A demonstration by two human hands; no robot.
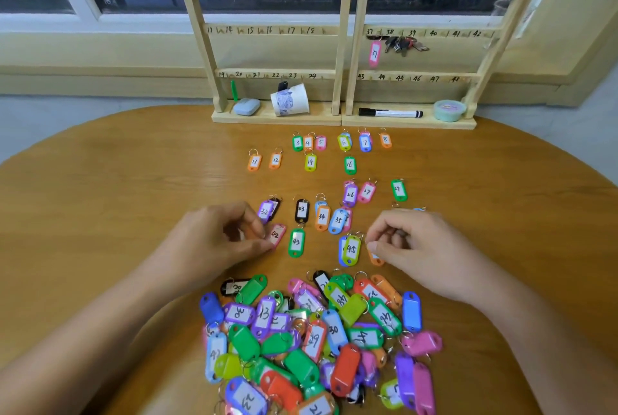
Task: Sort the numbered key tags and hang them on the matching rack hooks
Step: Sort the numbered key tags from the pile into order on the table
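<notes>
Pink tag 42 (278, 234) pinched in left grip (217, 234), orange tag (375, 258) pinched in right grip (411, 244).

Coloured numbered key tags (311, 341) lie heaped nearest the viewer; sorted tags (349, 165) lie in rows before the wooden rack (344, 30), where tag 37 (375, 54) hangs.

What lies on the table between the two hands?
In the head view, a green plastic tag numbered 43 and a yellow-green tag numbered 45 stacked on a blue tag.
</notes>
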